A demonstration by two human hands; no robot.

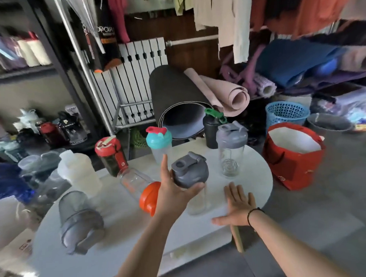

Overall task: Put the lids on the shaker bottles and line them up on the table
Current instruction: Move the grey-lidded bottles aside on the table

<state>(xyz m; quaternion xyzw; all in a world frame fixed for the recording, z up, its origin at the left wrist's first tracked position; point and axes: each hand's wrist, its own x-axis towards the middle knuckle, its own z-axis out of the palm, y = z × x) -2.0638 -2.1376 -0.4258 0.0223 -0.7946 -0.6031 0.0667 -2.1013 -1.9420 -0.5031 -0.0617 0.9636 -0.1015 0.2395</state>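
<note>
An orange-lidded bottle lies left of the grip, a grey-lidded shaker beyond. The left hand clasps the grey lid; the right hand rests flat on the table.

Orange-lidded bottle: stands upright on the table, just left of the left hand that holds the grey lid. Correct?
Not quite. The orange-lidded bottle lies on its side on the table, not upright, as the head view shows. It is just left of the left hand, which holds the grey lid.
</note>
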